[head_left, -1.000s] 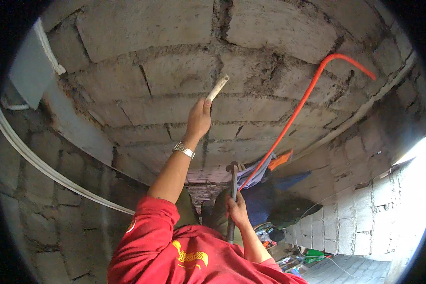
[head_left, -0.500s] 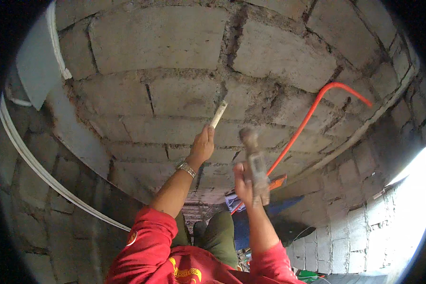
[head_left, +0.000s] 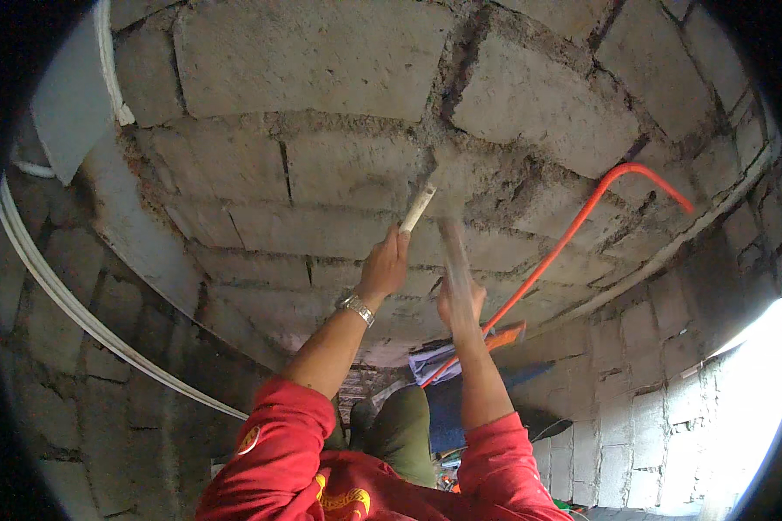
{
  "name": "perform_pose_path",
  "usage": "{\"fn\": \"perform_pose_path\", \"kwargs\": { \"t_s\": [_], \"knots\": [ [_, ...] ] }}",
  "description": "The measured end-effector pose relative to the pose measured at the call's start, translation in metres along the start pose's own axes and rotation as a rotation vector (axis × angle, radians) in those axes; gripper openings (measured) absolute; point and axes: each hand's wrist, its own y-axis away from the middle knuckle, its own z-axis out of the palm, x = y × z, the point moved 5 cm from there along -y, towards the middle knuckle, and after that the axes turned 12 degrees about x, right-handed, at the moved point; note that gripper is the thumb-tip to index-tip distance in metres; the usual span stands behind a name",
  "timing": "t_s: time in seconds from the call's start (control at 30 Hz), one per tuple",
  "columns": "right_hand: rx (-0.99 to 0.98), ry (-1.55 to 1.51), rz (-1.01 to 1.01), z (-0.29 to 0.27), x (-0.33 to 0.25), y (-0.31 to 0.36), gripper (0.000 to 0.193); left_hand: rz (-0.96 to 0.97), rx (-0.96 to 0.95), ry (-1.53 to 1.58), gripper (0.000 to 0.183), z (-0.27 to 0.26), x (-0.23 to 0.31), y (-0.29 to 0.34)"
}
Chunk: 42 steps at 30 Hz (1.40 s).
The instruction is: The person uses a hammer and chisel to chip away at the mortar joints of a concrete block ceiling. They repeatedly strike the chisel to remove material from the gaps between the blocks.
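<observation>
My left hand (head_left: 384, 267), with a metal watch on its wrist, is closed round a short pale rod (head_left: 419, 207). The rod's top end points up toward the block wall (head_left: 347, 169), near a mortar joint; whether it touches cannot be told. Just to its right, my right hand (head_left: 459, 304) is closed on a hammer (head_left: 454, 252), which is smeared by motion. Its head shows only as a brownish blur close to the rod, and a gap separates my two hands.
An orange-red pipe (head_left: 573, 230) with a bent top leans against the wall on the right. White cables (head_left: 78, 304) curve down the left side beside a grey panel (head_left: 69, 104). A purple-grey cloth (head_left: 430, 363) and a blue sheet (head_left: 447, 417) lie below my right arm.
The hammer has swung and now blurs nearer the rod. Both hands appear slightly further right and the view has shifted a little. The rod stays in my left hand.
</observation>
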Motion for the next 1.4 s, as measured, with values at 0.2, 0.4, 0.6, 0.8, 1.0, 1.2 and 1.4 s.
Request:
{"fn": "perform_pose_path", "kwargs": {
  "t_s": [0.2, 0.4, 0.6, 0.8, 1.0, 1.2, 1.4],
  "knots": [
    [-0.005, 0.094, 0.022, 0.005, -0.028, -0.010, 0.029, -0.004, 0.015, -0.010, 0.046, -0.015, -0.004, 0.001],
    [0.011, 0.058, 0.091, 0.012, -0.005, -0.028, 0.036, 0.015, 0.007, -0.014, 0.043, -0.007, 0.015, -0.007],
    [0.017, -0.040, 0.309, -0.004, -0.062, -0.012, 0.034, 0.022, 0.055, -0.052, 0.038, -0.019, 0.000, 0.002],
    [-0.087, 0.201, 0.346, 0.019, -0.010, -0.025, 0.044, -0.013, -0.023, -0.038, 0.039, 0.002, 0.003, 0.005],
    [0.209, -0.083, -0.039, -0.004, -0.089, -0.024, 0.043, -0.095, -0.025, -0.107, 0.045, -0.022, 0.010, -0.005],
    [-0.006, 0.135, 0.415, 0.015, 0.004, -0.001, 0.045, 0.048, -0.007, -0.273, 0.041, -0.063, 0.058, 0.002],
    [-0.028, -0.045, 0.683, -0.016, 0.046, 0.109, 0.045, 0.171, 0.089, -0.315, 0.040, -0.072, 0.067, 0.019]
  ]
}}
